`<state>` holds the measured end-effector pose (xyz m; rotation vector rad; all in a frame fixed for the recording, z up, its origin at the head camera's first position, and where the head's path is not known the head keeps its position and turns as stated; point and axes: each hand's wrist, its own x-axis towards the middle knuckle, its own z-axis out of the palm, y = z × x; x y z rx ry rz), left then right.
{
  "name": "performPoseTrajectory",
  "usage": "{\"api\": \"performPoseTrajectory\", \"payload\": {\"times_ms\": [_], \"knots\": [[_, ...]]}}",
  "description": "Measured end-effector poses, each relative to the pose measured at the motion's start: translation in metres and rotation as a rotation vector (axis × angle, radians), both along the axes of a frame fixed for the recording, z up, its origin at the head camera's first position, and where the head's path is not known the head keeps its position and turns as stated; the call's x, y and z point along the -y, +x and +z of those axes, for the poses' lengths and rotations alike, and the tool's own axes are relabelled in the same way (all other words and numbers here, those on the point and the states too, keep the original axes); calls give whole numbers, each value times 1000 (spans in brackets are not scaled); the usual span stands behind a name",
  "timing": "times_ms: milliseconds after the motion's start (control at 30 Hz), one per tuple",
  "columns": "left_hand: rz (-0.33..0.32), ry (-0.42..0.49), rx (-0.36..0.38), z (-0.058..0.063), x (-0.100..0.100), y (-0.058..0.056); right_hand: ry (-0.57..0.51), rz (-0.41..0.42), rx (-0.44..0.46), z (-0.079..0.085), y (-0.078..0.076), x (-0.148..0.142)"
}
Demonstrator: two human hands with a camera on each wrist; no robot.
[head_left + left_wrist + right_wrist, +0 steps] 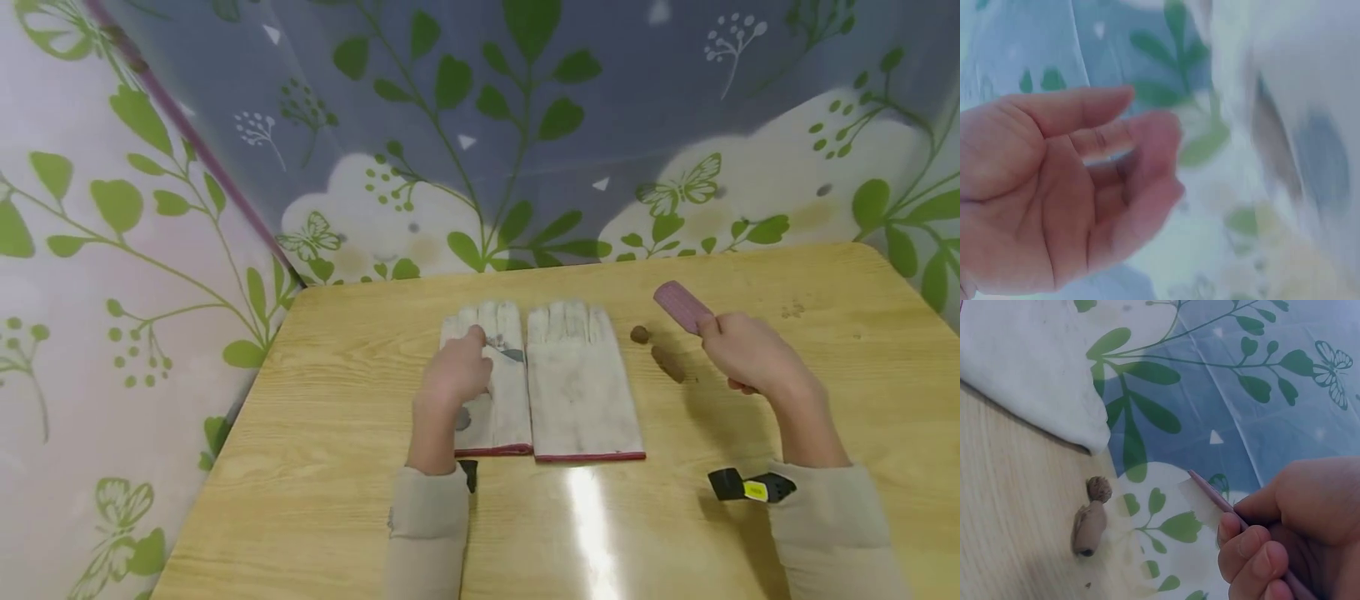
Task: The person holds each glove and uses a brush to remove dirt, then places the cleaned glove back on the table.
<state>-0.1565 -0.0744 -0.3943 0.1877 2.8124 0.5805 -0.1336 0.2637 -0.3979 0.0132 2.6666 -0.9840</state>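
Note:
My left hand (453,375) is over the left one of two off-white work gloves (510,408), which lie side by side with red-edged cuffs toward me. Grey patches mark that glove. In the left wrist view the fingers (1154,150) bend loosely, with nothing in the palm. To the right, my right hand (757,354) pinches a flat mauve strip (678,302) between thumb and fingers, above the table. Seen from the right wrist, the strip (1213,497) is thin and nearly edge-on. The right glove (577,383) has faint smudges.
Between the right glove and my right hand lie a small brown ball (640,334) and a longer brown lump (667,364). The pale wooden table (337,492) ends at a leaf-patterned cloth (555,183) behind and a similar one (150,275) at the left.

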Motion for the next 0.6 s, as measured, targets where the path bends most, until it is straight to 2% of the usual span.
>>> {"api": "performPoseTrajectory", "payload": {"times_ms": [100, 167, 267, 367, 467, 600], "knots": [[70, -8, 10, -3, 24, 3, 2, 2, 0, 2, 3, 1], [102, -18, 50, -8, 38, 5, 7, 10, -1, 3, 3, 5], [133, -7, 87, -16, 50, 8, 30, 27, -11, 5, 5, 9], [135, 46, 81, -24, 56, 6, 56, 33, -19, 7, 6, 10], [118, 62, 84, -31, 63, 1, 65, 31, -17, 8, 6, 10], [124, 154, 135, -39, 75, -4, 72, 30, -9, 9, 6, 11]]}}
